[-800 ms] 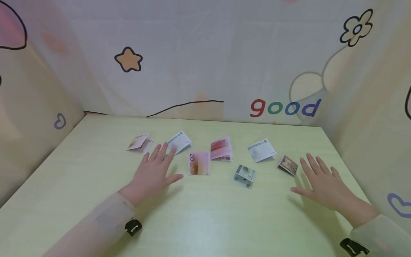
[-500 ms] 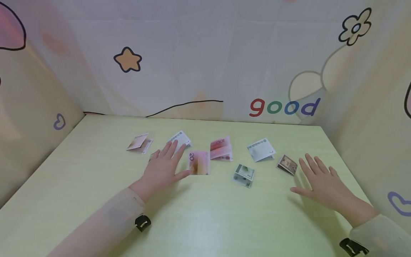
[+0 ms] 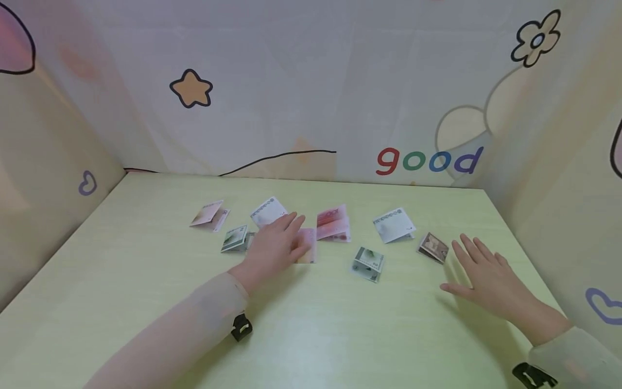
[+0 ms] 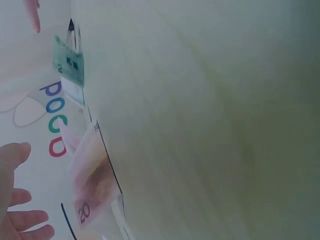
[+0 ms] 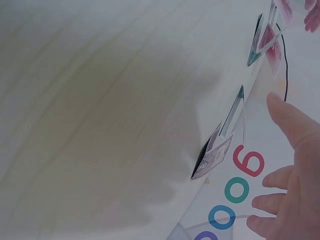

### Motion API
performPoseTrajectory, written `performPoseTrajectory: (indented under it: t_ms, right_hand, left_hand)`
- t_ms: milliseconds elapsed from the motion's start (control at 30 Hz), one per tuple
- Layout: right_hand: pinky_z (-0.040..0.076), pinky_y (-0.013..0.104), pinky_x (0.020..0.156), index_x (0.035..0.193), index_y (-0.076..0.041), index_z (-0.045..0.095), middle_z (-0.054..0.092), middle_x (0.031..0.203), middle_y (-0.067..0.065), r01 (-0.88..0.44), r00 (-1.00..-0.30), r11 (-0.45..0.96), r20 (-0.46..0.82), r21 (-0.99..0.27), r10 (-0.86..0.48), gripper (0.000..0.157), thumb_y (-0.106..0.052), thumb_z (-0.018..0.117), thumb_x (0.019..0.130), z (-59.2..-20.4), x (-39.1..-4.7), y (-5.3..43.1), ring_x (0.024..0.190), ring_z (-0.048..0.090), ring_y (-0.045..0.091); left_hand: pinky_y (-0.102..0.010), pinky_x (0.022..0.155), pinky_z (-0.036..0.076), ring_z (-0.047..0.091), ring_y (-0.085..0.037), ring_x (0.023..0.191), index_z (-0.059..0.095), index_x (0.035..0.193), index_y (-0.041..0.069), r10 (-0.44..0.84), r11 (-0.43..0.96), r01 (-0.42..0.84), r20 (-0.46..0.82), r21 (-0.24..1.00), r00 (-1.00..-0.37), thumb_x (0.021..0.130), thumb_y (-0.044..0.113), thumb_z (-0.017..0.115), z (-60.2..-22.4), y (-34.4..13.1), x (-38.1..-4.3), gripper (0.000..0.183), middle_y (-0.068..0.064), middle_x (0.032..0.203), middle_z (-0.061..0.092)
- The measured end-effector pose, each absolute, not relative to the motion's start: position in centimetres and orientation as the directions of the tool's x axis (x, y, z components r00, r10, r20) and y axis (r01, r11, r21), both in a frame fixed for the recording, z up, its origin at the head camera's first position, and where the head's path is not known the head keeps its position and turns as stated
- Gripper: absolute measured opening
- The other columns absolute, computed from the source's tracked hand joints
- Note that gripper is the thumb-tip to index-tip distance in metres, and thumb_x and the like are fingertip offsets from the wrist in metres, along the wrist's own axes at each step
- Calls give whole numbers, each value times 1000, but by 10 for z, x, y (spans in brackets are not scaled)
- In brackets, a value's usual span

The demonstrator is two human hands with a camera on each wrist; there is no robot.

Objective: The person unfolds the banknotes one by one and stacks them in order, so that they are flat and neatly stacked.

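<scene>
Folded banknotes (image 3: 367,265) sit across the middle of the frame on the desk (image 3: 311,335), none held. At centre, the left hand (image 3: 273,247) hovers over the pink 20 note (image 4: 92,175), partly covering it in the head view; fingers loose, grasping nothing. At right, the right hand (image 3: 491,281) hangs near the brown note (image 3: 434,247), fingers spread, also free. I'd log this as an approach step, probably toward the 20, which tilts up off the desk. Next move seems to call for lowering the left hand and pinching the raised edge lightly, or the paper may slide or flatten.
</scene>
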State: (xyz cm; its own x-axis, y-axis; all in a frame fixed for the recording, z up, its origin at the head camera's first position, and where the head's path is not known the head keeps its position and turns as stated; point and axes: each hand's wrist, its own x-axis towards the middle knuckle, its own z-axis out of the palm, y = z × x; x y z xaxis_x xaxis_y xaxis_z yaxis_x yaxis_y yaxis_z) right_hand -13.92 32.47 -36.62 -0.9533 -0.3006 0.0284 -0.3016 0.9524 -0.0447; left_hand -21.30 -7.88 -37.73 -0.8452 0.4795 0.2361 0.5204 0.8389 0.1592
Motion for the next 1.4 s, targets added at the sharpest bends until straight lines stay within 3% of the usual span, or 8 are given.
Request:
performPoseTrajectory:
  t_ms: [367,533,767,900,1100,1400]
  right_hand:
    - [18,70,95,140,11,25,16,145,34,-309,-951,950,39,-33,-308,94,-53,62,82,-366,-142,322,133,13,50]
    - [19,70,95,139,12,26,17,145,34,-319,-947,948,52,-26,-317,92,-52,62,83,-366,-143,324,133,13,50]
    - [20,70,94,139,12,27,18,145,34,-335,-940,942,74,-30,-332,90,-50,61,84,-369,-143,328,133,12,49]
    - [21,70,94,139,12,27,19,145,34,-342,-938,939,74,-23,-340,89,-49,62,84,-371,-145,329,133,12,49]
    - [23,69,95,139,12,28,19,144,34,-337,-940,941,58,-9,-336,89,-48,63,84,-370,-146,328,133,13,50]
    - [23,69,95,138,13,28,17,145,35,-341,-939,940,56,-22,-340,86,-45,63,85,-368,-146,327,133,12,50]
  left_hand:
    - [-34,91,46,57,-23,108,58,123,6,547,794,604,354,65,-758,87,35,65,-385,-53,-227,47,-8,118,61]
    - [-35,87,47,59,-23,102,60,122,8,507,814,558,270,161,-818,87,33,65,-385,-40,-234,43,-7,112,64]
    - [-37,87,47,58,-24,102,57,129,17,396,841,415,127,346,-909,87,30,66,-378,-25,-243,44,-6,116,62]
    - [-35,81,47,57,-21,92,57,129,19,375,856,385,97,344,-922,86,34,66,-378,-18,-247,46,-5,110,62]
    - [-34,82,44,52,-20,90,57,127,13,343,873,350,82,339,-936,84,41,67,-381,-9,-251,52,-5,106,58]
    - [-39,95,37,48,-24,106,56,123,12,250,863,262,85,431,-964,78,44,72,-390,-2,-254,57,-7,118,53]
